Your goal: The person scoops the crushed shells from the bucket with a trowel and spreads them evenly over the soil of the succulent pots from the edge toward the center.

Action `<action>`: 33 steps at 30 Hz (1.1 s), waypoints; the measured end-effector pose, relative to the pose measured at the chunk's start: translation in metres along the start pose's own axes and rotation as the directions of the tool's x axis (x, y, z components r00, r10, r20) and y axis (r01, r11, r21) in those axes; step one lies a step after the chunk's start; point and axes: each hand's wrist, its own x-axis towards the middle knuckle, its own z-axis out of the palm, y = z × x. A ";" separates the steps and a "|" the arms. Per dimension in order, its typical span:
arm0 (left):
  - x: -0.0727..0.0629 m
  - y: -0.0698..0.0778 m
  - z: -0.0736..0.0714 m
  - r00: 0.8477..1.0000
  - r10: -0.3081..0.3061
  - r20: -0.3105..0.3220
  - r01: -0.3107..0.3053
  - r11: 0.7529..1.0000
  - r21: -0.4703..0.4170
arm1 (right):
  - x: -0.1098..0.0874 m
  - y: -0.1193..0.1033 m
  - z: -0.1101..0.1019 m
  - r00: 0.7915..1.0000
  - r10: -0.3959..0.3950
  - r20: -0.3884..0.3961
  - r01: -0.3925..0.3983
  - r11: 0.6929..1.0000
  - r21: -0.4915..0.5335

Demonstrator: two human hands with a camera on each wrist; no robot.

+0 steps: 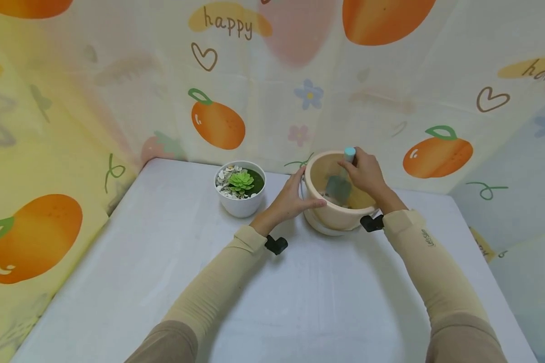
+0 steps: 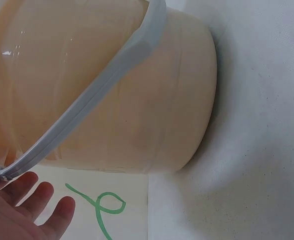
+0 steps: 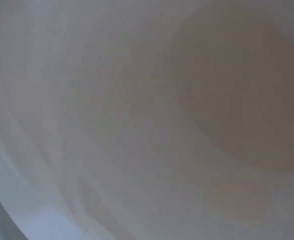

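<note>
A peach-coloured bucket [image 1: 340,216] stands near the back of the table, its grey handle [image 2: 87,107] hanging down its side. My left hand [image 1: 286,199] rests on the bucket's near left rim, thumb and fingers spread wide. In the left wrist view the fingertips [image 2: 44,192] extend beside the handle's end. My right hand [image 1: 367,172] reaches over the opening and grips the light-blue handle of a tool [image 1: 349,154]. The tool's flat, grey-green square head is down inside the bucket. The right wrist view shows only the blurred bucket wall [image 3: 112,115].
Left of the bucket stands a white pot [image 1: 240,205] with a green succulent [image 1: 241,181] and pale pebbles. Both stand on a white-covered table [image 1: 318,302]. A fruit-printed cloth [image 1: 263,116] hangs right behind the table's back edge.
</note>
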 end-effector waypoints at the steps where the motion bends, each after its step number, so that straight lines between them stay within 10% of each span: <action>1: 0.000 0.000 0.000 1.000 0.000 -0.002 0.000 1.000 0.000 | 0.000 0.000 0.001 1.000 -0.004 -0.001 0.004 1.000 -0.013; 23: 0.001 -0.002 -0.001 0.999 -0.012 -0.033 0.013 1.000 0.023 | -0.004 -0.008 0.008 0.979 -0.130 0.159 0.110 0.986 0.129; 33: 0.001 0.000 0.003 0.998 0.021 -0.054 -0.019 0.999 0.039 | -0.007 0.000 0.006 0.979 -0.060 0.194 0.019 0.978 0.209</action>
